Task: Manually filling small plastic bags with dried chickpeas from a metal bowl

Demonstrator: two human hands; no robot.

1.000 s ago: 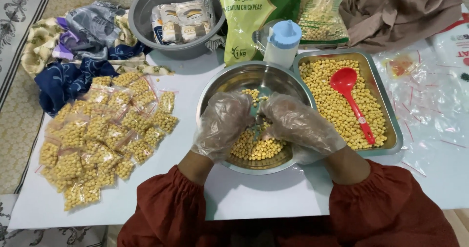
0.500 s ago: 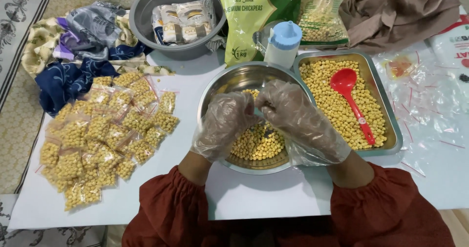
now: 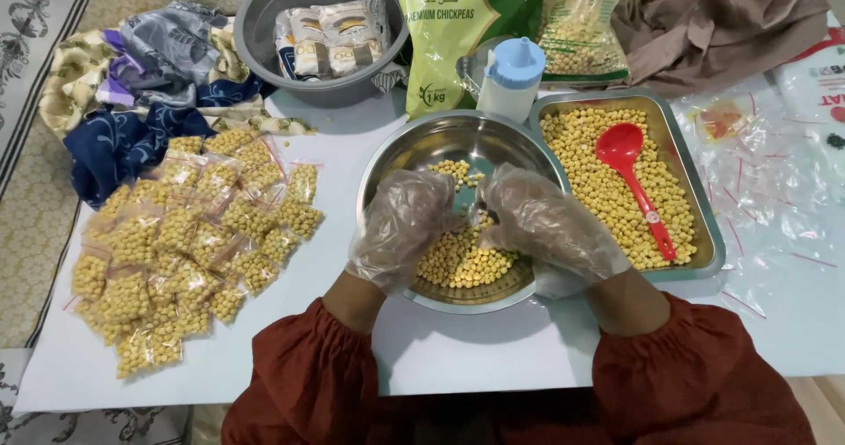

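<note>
Both gloved hands, the left hand (image 3: 400, 225) and right hand (image 3: 546, 220), curl loosely over the chickpeas (image 3: 462, 260) in the steel bowl (image 3: 387, 159), apparently pinching something small between them, best kept low above the bowl, clear of the tray (image 3: 704, 234) beyond.

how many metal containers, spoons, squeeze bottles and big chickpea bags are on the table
round metal bowls: 2 (steel bowl, grey basin)
rectangular metal tray: 1
red spoon: 1
squeeze bottle: 1
large chickpea bags: 2 ()
total: 7
</note>
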